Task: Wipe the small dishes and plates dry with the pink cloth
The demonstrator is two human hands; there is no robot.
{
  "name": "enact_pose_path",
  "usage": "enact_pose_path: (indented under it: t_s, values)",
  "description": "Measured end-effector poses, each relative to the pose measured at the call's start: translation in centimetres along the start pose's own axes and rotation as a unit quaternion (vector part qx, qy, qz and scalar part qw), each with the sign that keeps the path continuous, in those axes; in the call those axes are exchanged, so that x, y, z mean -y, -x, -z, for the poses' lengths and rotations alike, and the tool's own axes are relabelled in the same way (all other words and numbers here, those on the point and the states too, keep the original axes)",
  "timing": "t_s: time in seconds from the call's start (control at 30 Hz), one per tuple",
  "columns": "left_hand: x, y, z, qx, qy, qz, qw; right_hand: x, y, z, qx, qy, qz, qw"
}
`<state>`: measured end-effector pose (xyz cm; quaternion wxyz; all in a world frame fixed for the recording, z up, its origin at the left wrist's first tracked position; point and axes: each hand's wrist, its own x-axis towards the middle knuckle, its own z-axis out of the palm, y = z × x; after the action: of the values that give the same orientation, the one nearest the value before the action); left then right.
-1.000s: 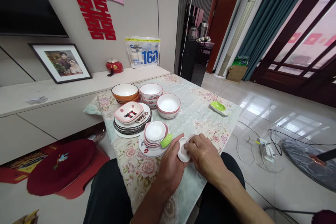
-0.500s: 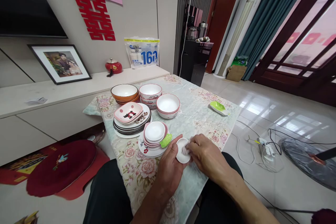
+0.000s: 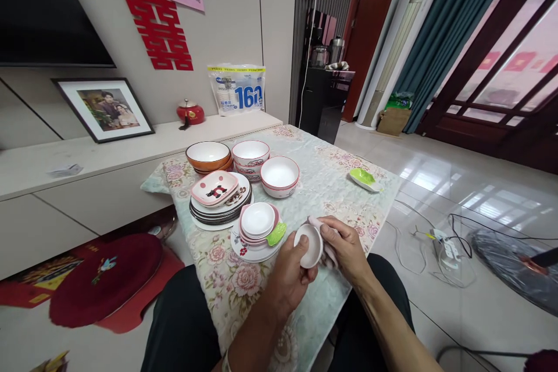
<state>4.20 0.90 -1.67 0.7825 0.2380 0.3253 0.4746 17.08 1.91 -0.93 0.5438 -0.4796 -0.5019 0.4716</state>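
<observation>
A small white dish [image 3: 312, 250] is held tilted over the table, its hollow facing me. My left hand [image 3: 291, 270] grips it, thumb inside and fingers beneath. My right hand [image 3: 344, 244] is closed on a pale cloth [image 3: 330, 254] pressed to the dish's right rim and outer side; part of the cloth is hidden by the fingers. Just left of my hands stands a stack of small dishes with a white bowl [image 3: 258, 218] on top and a green leaf-shaped dish [image 3: 276, 234] at its edge.
Behind are stacked plates [image 3: 220, 218], orange bowls [image 3: 208, 156], and white bowls with red rims [image 3: 280, 173]. Another green leaf-shaped dish [image 3: 364, 179] lies near the right edge of the flowered tablecloth [image 3: 244, 279]. A cabinet [image 3: 165, 138] borders the table's far side.
My right hand and the cloth have moved from the dish's inside to its outer right side. My left thumb has shifted into the dish, which is now tilted more steeply.
</observation>
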Motion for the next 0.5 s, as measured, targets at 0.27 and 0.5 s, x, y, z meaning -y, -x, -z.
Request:
enact_pose_path:
  t_s: [0.27,0.5]
  values:
    - [0.1,-5.8,-0.8,-0.023,0.094,0.059,0.994,-0.3,-2.4,1.3,-0.024,0.128,0.213,0.968]
    - [0.8,-7.8,-0.4,-0.037,0.075,0.049,0.995,-1.4,-4.8,3.0,-0.001,0.202,0.264,0.943]
